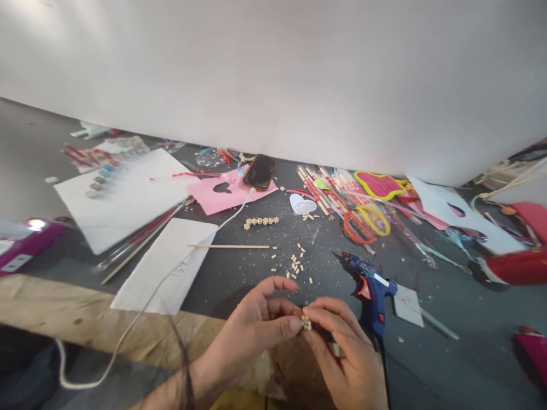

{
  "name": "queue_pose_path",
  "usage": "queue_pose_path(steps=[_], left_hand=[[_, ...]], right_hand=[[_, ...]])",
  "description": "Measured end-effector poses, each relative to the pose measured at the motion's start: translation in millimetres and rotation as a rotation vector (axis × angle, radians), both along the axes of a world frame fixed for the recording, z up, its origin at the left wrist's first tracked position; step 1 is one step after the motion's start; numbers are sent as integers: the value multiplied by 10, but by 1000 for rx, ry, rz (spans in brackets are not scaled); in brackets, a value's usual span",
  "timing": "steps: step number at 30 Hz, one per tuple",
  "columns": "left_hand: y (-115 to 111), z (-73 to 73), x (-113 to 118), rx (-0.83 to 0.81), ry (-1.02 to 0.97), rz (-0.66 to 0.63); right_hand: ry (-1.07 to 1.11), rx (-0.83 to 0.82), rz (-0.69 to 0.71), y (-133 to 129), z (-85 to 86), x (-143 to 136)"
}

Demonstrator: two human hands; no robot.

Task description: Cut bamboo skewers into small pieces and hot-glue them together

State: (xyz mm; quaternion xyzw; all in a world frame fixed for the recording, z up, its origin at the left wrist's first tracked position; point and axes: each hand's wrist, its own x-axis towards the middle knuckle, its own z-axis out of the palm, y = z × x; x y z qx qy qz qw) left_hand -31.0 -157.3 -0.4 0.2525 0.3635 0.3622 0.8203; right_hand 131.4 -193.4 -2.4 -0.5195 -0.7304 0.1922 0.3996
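Near the table's front edge, my left hand (256,324) and my right hand (344,341) meet around a small cluster of pale wooden pieces (306,323). Thumb and fingers of both hands pinch the cluster from either side. Just beyond the hands, several loose short wooden pieces (294,266) lie scattered on the dark table. Farther back is a row of joined pieces (260,222), and a thin wooden stick (231,246) lies partly over a white sheet (171,267). A blue glue gun (374,290) rests right of my right hand.
A phone (260,172) with a white cable sits on pink paper (213,193). Orange scissors (358,228), yellow scissors (376,219) and wrapped sticks (318,191) lie at the back right. A white board (128,199) lies left; the cable crosses the front left.
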Motion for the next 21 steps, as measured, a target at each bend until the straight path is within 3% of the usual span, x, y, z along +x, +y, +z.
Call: queue_pose_path(steps=[8,21], left_hand=[[13,20,-4,2,-9,-2],[13,30,-13,22,-14,-5]], right_hand=[[169,-111,-17,-30,-35,-62],[225,-80,-36,-17,-15,-100]])
